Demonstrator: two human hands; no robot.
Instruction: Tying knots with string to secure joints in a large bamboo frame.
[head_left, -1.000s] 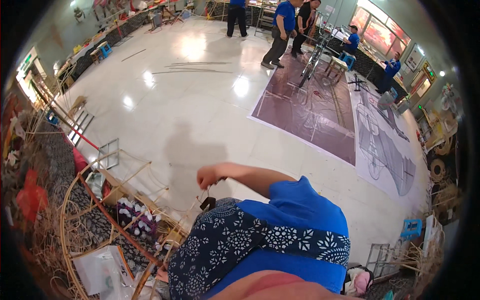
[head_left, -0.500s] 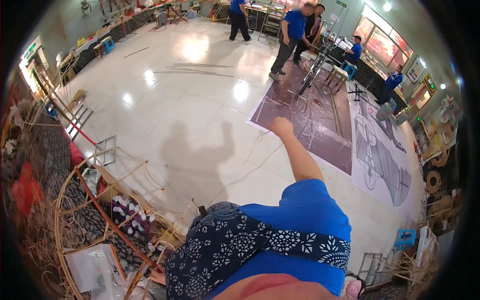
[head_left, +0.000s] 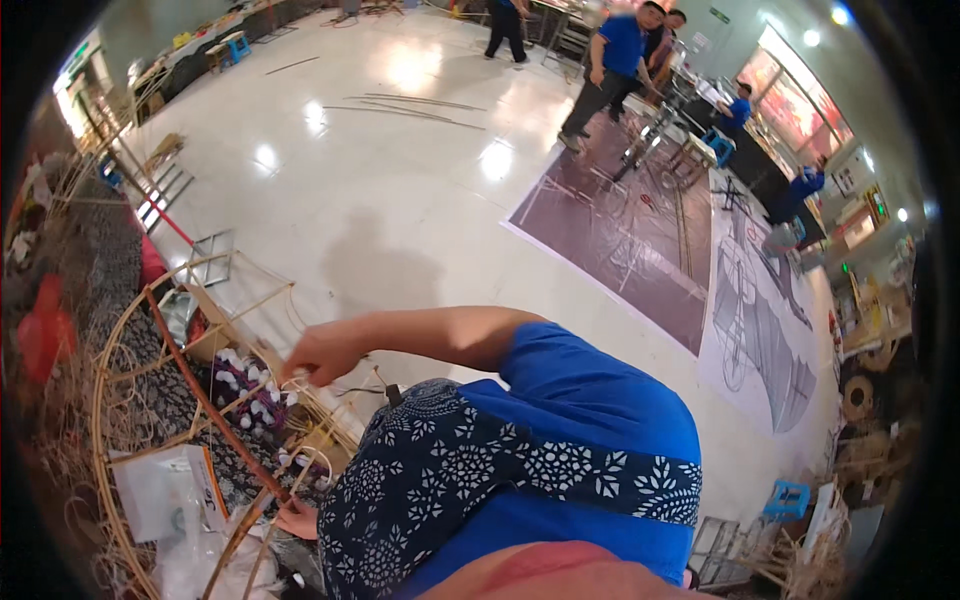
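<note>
A large curved frame of bamboo strips [head_left: 105,415], with a reddish-brown pole [head_left: 190,378] across it, leans at my left side. Low beside my apron, my left hand [head_left: 296,519] is closed on a strip of the frame, close to the pole's lower end; some of its fingers are hidden. My right hand [head_left: 328,352] hangs above the frame's near side, fingers curled in a pinch. A thin cord [head_left: 360,390] trails just below it; its hold inside the fingers is hard to see.
A box of purple and white bundles [head_left: 245,392] and a clear plastic bag [head_left: 175,490] lie behind the frame. Printed sheets [head_left: 615,240] cover floor at the right, with a bicycle [head_left: 645,140] and several people beyond. Thin strips [head_left: 410,108] lie on the far floor. A blue stool [head_left: 787,500] stands right.
My right hand has swung from far out at the right, where a thin cord stretched from it, back left to the frame. My left hand stays at the frame. The view has tilted slightly.
</note>
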